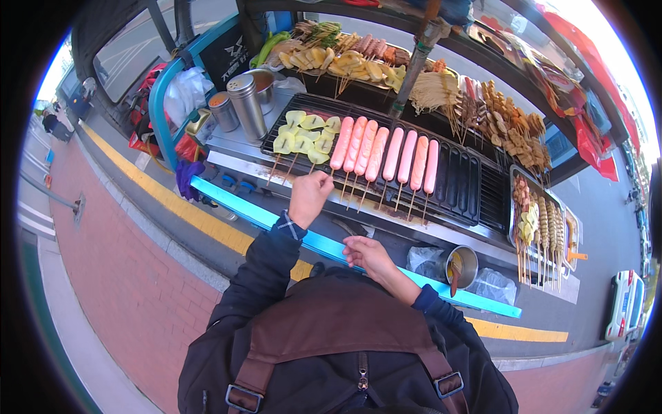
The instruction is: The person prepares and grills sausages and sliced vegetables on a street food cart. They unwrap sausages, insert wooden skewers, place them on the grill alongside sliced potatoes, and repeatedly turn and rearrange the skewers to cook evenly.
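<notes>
My left hand (pixel 310 197) pinches the wooden stick of the leftmost pink sausage (pixel 342 143) at the front edge of the grill. That sausage lies in a row with several other skewered sausages (pixel 407 157) on a black grooved grill pan (pixel 455 181). Left of the row are skewers of potato slices (pixel 305 135) on the wire grate. My right hand (pixel 370 257) hovers over the blue rail (pixel 326 246) with its fingers loosely bent and apart, and nothing shows in it.
Metal shakers (pixel 247 106) stand left of the grill. Behind it, trays hold skewers of enoki mushrooms (pixel 433 90) and other food. A metal pot (pixel 462 266) with a brush sits at the front right, below a skewer tray (pixel 569 243). An upright pole (pixel 412 72) rises behind the grill.
</notes>
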Demonstrator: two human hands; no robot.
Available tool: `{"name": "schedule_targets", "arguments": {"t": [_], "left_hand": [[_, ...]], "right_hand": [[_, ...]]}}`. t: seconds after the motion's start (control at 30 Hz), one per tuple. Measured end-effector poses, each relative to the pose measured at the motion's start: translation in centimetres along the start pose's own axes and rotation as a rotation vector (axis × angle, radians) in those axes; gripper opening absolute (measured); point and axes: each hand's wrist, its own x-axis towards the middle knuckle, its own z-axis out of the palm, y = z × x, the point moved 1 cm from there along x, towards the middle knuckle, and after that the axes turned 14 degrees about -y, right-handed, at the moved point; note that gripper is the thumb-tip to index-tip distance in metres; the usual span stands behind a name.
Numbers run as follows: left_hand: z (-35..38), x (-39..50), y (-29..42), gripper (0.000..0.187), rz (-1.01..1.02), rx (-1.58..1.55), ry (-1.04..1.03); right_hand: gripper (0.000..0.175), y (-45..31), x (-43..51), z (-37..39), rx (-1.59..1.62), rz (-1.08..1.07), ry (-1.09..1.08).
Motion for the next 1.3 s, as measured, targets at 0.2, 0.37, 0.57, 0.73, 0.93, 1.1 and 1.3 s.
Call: {"name": "schedule_targets", "arguments": {"t": [0.2, 0.37, 0.57, 0.73, 0.93, 1.1, 1.3], "left_hand": [[-2.1, -0.7, 1.5, 0.023, -0.058, -0.005, -0.025], [-14.3, 3.0, -0.7, 0.047, 0.16, 0.367, 0.754], [-22.9, 11.7, -5.6, 0.104, 0.068, -0.011, 0.315], [-29.1, 9.3, -7.9, 0.107, 0.203, -0.211, 0.181], [-39.2, 2.6, -12.2, 0.105, 0.221, -0.217, 0.245], [-40.1, -0.2, -18.6, 0.1, 0.077, -0.002, 0.324], [-32.9, 1.6, -27.2, 0.094, 0.009, 0.053, 0.312]], "right_hand": [[0.025, -0.3, -1.2, 0.8, -0.082, 0.074, -0.114], [0.023, -1.1, -1.7, 3.0, -0.283, 0.076, -0.078], [0.023, -1.2, 4.3, 8.9, -0.286, -0.138, 0.018], [0.023, -1.8, 7.6, 13.5, -0.224, -0.23, 0.112], [0.022, -3.6, 8.4, 16.4, -0.272, -0.225, 0.19], [0.022, -3.1, 11.1, 17.7, -0.285, -0.195, 0.166], [0.022, -1.5, 13.5, 18.4, -0.255, -0.138, 0.14]]}}
